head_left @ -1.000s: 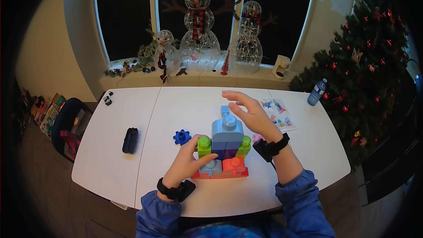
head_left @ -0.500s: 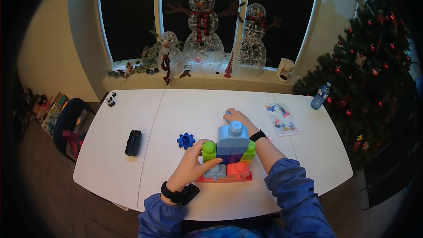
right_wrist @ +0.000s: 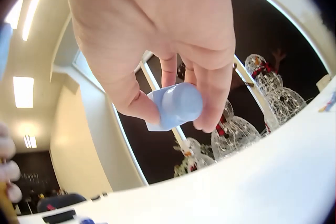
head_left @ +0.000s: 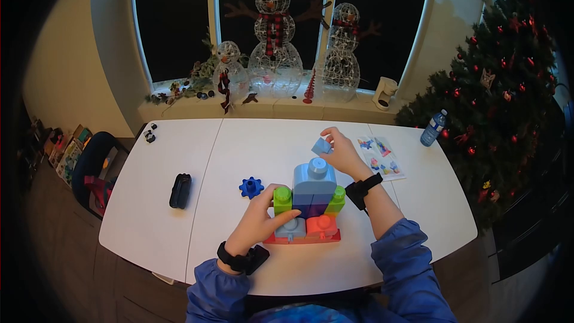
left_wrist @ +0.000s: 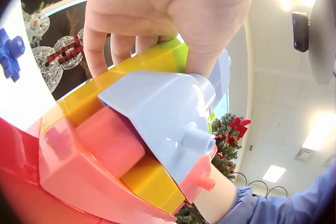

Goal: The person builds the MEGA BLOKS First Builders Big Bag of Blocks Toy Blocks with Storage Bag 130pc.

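A stack of toy building blocks [head_left: 314, 186] stands upright near the middle of the table, light blue at the top, green at the sides and red at the base. My left hand [head_left: 254, 224] grips its left side, thumb in front and fingers behind. In the left wrist view that thumb presses by a grey-blue slanted block [left_wrist: 157, 111] with a short peg, above yellow and red blocks. Beyond the stack, my right hand [head_left: 348, 157] pinches a small light blue block [right_wrist: 178, 104] between thumb and fingers, held up off the table.
A dark blue gear-shaped piece [head_left: 251, 188] lies left of the stack. Farther left is a black case [head_left: 180, 191], with small black-and-white items [head_left: 149, 134] at the back corner. A picture sheet [head_left: 388, 167] and a water bottle [head_left: 433, 128] are on the right.
My right hand went from spread above the small light blue block down to it behind the stack, then lifted it up. My left hand keeps its grip on the stack.
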Available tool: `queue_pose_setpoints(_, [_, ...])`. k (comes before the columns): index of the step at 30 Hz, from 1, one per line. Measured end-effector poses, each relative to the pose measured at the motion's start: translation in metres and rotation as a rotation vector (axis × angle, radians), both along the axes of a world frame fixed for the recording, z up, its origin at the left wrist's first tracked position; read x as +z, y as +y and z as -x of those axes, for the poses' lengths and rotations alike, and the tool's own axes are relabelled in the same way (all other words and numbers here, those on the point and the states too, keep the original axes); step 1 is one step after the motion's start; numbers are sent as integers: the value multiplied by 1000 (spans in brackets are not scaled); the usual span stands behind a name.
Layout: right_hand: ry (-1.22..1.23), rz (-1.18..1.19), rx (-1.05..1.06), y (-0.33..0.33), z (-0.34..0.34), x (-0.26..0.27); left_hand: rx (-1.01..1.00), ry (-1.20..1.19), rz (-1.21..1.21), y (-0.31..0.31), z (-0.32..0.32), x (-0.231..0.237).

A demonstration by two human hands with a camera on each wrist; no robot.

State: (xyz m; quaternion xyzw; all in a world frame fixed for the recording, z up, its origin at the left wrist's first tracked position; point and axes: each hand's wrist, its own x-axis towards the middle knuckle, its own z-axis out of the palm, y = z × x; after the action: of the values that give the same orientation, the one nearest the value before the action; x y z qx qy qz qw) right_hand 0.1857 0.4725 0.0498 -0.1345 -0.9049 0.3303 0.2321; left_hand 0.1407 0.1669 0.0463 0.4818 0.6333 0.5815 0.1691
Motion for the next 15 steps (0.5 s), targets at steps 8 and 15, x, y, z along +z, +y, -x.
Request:
queue_pose_setpoints(8, [271,219,316,-40,-72,137,-3,12,28,13,13,1])
queue_pose_setpoints(15, [327,-121,379,-84,-73,160,-32,-40,22,26,25,-3])
